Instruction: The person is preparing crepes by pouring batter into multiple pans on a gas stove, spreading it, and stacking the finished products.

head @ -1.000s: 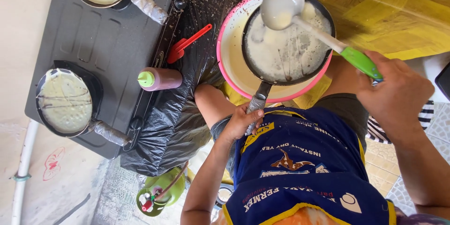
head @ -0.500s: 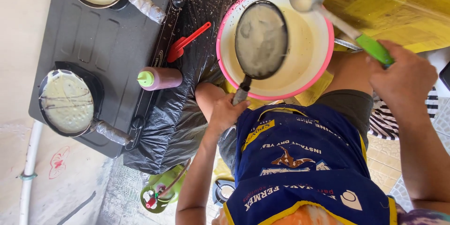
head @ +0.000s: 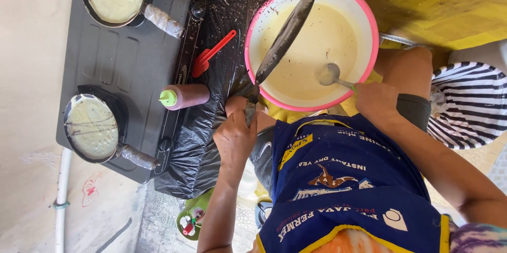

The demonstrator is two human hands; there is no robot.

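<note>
- Head view: left hand [head: 236,138], fingers wrapped round the handle, holds the dark pan [head: 284,39] tilted on edge above the pink-rimmed bowl [head: 369,26] of batter.
- Right hand [head: 376,100], fingers closed on the ladle [head: 331,75], keeps its scoop in the batter near the bowl's right rim.
- Pan edge and ladle sit apart.
- Red spatula [head: 213,53] and squeeze bottle [head: 185,96] lie left on black plastic, beside the stove [head: 121,68].

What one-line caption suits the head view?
Left hand tilts a small pan over a pink-rimmed batter bowl while the right hand dips a ladle.
</note>
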